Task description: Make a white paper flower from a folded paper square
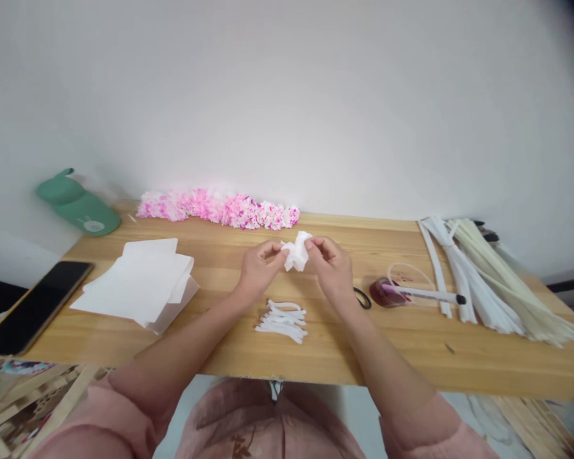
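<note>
A ruffled white tissue-paper piece [296,252], like a small paper flower, is pinched between both hands above the middle of the wooden table. My left hand [262,268] grips its left edge with thumb and fingertips. On its right edge, the thumb and fingers of my right hand [332,266] are closed. Just below the hands lies a small pile of short white twisted strips [282,320]. Behind them a row of fluffy pink and white paper flowers [217,207] runs along the wall. A black scissors handle [362,298] shows partly beside my right wrist.
White paper sheets [138,280] and a black phone [38,306] lie at left, near a green bottle [79,204]. At right are a jar of dark red liquid [382,293], a white marker [425,294] across it, and bundles of white [478,280] and cream strips [516,280].
</note>
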The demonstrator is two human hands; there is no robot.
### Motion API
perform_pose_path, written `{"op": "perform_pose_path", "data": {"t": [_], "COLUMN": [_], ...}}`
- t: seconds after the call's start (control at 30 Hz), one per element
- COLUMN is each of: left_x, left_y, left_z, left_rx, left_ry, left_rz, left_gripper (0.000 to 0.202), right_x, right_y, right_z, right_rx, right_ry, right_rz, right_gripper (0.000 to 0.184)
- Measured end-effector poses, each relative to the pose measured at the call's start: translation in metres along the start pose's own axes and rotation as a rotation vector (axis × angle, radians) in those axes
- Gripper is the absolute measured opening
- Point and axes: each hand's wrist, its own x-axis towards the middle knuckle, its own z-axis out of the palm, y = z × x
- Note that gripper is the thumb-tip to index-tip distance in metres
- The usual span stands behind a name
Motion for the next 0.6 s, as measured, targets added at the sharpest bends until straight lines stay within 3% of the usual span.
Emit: {"op": "perform_pose_path", "data": {"t": [0.2,0.6], "left_x": [0.009,0.01], "left_y": [-0.0064,-0.0065], "left_z": [-0.0037,-0.0031], "left_rx": [-0.352,-0.455], "left_ry": [0.106,0.112], "left_rz": [-0.164,-0.176], "left_gripper": [0.028,0.033], "right_x": [0.0016,-0.0046], "right_y": [-0.0049,0.0009], "right_z": [-0.0054,0.0005], "right_rx": [0.04,-0.416], "right_ry": [0.004,-0.019], "right_rz": [-0.024,-0.363], "right_gripper": [0.033,0.015]}}
